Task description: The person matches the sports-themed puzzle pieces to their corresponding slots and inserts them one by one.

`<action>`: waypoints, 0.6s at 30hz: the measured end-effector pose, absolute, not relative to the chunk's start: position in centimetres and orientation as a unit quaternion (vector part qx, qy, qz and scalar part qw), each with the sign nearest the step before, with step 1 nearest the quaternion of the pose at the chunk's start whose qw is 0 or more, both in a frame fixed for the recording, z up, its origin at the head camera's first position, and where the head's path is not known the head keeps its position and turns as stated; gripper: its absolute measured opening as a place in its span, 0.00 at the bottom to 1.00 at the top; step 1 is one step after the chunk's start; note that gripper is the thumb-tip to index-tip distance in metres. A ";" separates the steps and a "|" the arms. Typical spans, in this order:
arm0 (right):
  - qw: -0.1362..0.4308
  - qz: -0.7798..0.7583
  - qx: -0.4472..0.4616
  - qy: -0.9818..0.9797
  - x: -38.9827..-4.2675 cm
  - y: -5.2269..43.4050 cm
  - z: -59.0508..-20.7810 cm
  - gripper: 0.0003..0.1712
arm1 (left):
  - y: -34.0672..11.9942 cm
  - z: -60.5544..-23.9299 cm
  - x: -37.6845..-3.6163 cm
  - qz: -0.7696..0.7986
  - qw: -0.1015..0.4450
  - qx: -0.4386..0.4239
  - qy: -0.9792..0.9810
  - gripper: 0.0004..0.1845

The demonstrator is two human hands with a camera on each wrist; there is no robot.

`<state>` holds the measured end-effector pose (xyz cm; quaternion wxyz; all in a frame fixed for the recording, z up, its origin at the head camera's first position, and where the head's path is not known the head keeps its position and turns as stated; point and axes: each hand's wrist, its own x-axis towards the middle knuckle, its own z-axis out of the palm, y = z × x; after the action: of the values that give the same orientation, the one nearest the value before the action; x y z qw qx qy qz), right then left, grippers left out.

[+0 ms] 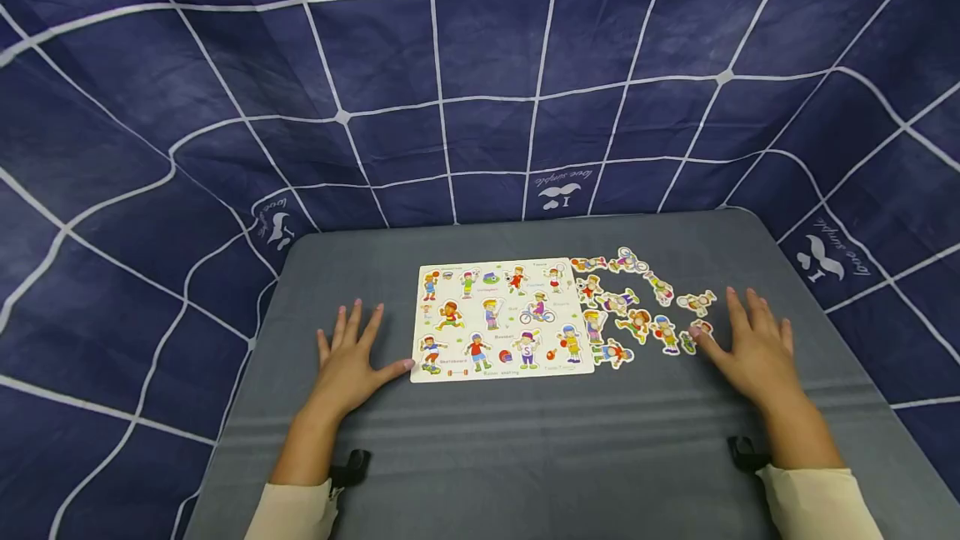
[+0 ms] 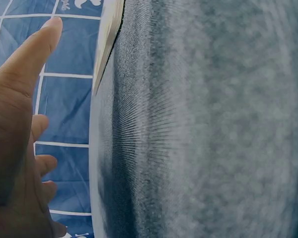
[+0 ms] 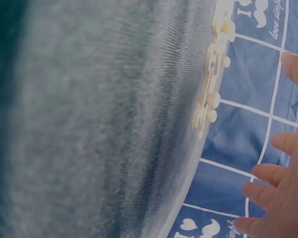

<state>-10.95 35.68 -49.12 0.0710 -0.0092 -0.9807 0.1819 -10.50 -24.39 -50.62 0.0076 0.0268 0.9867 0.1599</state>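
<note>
Flat, splayed left hand [image 1: 347,361] touches puzzle board [image 1: 498,319]; right hand [image 1: 753,348] beside loose pieces [image 1: 637,307].

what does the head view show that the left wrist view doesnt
Only the head view shows the printed face of the puzzle board, the loose cut-out pieces to its right, and the right hand flat on the table beside them. Only the left wrist view shows the board side-on, as a thin pale edge on the grey cloth. Both show the left hand with straight fingers, the grey table and the blue grid backdrop.
</note>
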 end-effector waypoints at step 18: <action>0.135 0.238 0.049 -0.960 -10.8 36.0 -49.8 0.38 | -22.5 -50.6 -9.8 0.224 0.092 0.055 0.969 0.61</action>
<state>-10.82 35.96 -49.78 0.1352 0.0486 -0.9605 0.2383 -9.79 -22.47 -50.64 0.0922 0.0548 0.9687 0.2240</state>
